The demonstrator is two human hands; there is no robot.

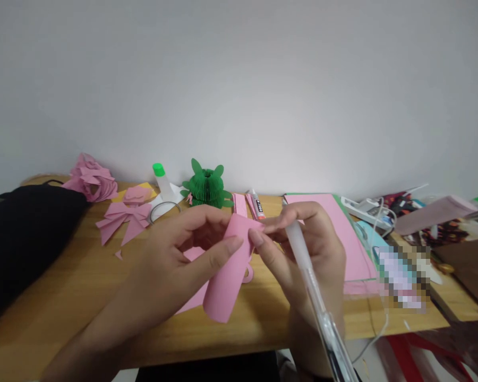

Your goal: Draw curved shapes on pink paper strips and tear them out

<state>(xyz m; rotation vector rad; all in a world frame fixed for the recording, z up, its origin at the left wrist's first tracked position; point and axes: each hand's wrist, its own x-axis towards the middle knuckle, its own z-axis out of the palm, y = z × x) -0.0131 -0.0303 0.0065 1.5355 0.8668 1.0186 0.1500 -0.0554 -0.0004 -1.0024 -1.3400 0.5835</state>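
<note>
My left hand (183, 254) and my right hand (306, 254) meet above the wooden table (83, 286), both closed on a folded strip of pink paper (227, 276). The left thumb and fingers pinch the strip's upper left side. The right fingertips pinch its top right corner. My right hand also carries a translucent white pen (314, 292), which slants down toward me between the fingers. More pink paper lies flat on the table under the strip.
Behind my hands lie a pink paper bow (123, 217), a pink paper flower (91, 178), a green-capped glue bottle (162, 183), a green honeycomb paper ornament (207, 185), a glue tube (257, 204) and pink sheets (342, 228). Black cloth (19, 239) covers the left; a power strip (362, 209) and clutter fill the right.
</note>
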